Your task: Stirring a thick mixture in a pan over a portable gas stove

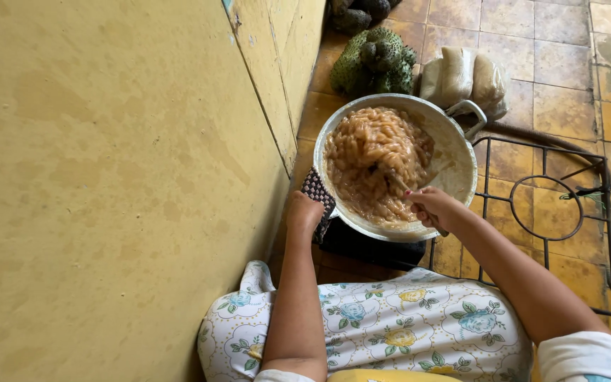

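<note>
- We see a yellow wall (107, 177) filling the left side; its paint is stained and mottled, with thin scored lines toward the top
- Right of that wall lies a floor (567, 71) of worn square tiles, ochre and brown, with dark grout and grimy patches
- Away from the wall, on the right, stands a black metal grate (553, 205) with a ring at its middle; the tiles show through its bars
- Close to the wall's far end sit green spiky fruits (376, 60); just right of them lie pale bags (464, 78)
- Soft, even daylight falls over wall and floor; shadows stay faint
</note>
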